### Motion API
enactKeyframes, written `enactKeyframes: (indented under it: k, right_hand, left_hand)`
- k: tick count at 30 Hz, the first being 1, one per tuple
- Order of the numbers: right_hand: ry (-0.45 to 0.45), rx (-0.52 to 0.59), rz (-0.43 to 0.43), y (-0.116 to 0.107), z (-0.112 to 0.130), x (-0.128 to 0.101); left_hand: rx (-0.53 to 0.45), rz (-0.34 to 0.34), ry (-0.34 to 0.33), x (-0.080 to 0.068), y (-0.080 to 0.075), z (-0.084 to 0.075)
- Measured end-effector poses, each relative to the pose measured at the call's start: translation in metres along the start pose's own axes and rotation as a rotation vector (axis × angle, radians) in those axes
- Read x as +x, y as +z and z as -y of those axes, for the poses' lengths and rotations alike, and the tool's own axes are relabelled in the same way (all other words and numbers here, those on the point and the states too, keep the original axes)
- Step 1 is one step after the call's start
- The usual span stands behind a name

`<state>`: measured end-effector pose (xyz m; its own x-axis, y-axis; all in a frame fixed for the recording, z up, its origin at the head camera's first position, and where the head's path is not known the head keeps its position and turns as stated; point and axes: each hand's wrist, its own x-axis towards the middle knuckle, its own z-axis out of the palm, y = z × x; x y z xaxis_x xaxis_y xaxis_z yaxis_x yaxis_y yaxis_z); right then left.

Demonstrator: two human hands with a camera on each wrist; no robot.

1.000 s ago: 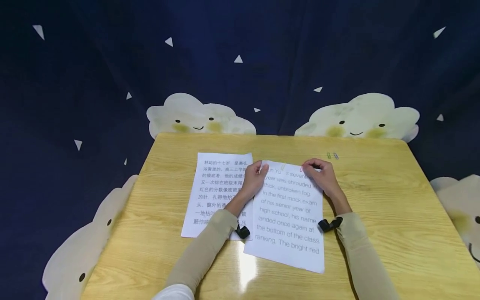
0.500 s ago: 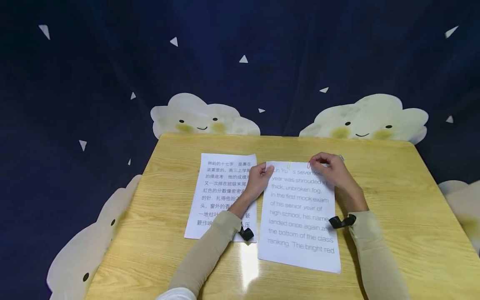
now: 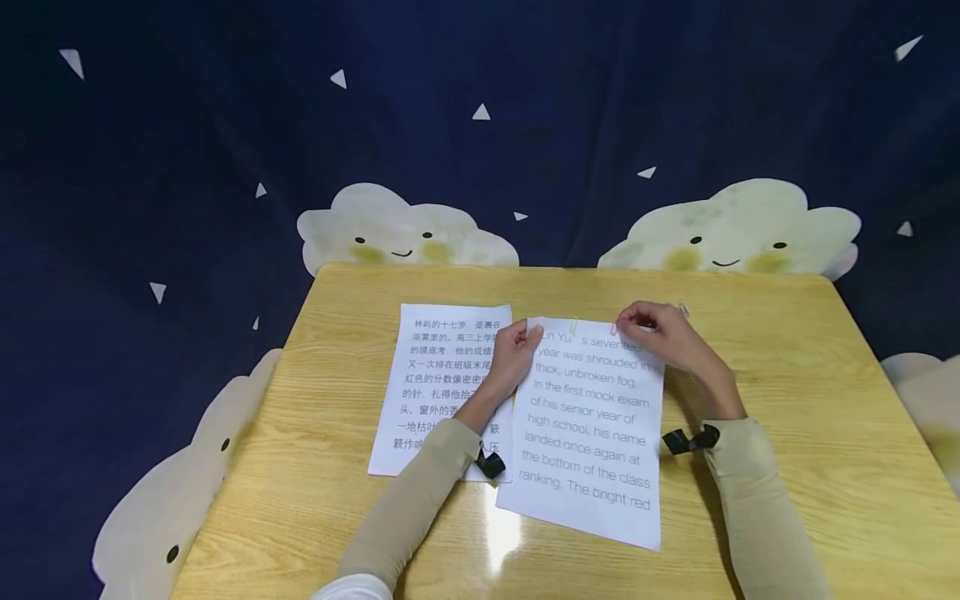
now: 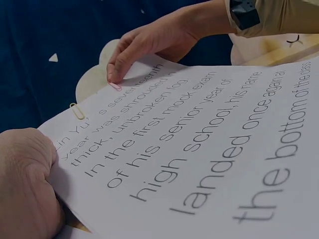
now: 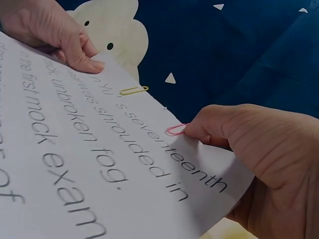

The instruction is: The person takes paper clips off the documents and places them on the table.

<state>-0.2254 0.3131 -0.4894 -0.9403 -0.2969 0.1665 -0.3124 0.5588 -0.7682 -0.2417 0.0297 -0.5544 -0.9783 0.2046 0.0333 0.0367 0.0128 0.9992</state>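
Pinching: left hand (image 3: 512,357) grips English sheet (image 3: 588,433) at far-left corner, steadying it on table (image 3: 787,400)
Right hand (image 3: 663,337): fingertips clamp pink paper clip (image 5: 175,129) onto far edge
Yellow clip (image 5: 133,90): seated, between hands

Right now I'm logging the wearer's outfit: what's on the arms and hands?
Both hands are bare: left hand, right hand. Long beige sleeves reach the wrists, with a white cuff near the left elbow. Black straps circle each wrist.
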Motion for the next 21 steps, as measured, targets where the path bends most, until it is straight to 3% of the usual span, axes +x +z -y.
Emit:
enactKeyframes:
  k: [7, 16, 21]
  right_hand:
    - [0.044, 0.009, -0.07, 0.004, 0.004, 0.001]
    - [0.047, 0.026, -0.107, -0.001, 0.044, -0.004]
    - [0.055, 0.044, -0.131, 0.0, 0.048, -0.004]
  left_hand:
    - [-0.016, -0.002, 0.006, 0.001, 0.0, -0.001]
    - [-0.025, -0.002, -0.007, 0.0, 0.001, -0.002]
    - [-0.03, 0.007, 0.004, 0.0, 0.0, -0.003]
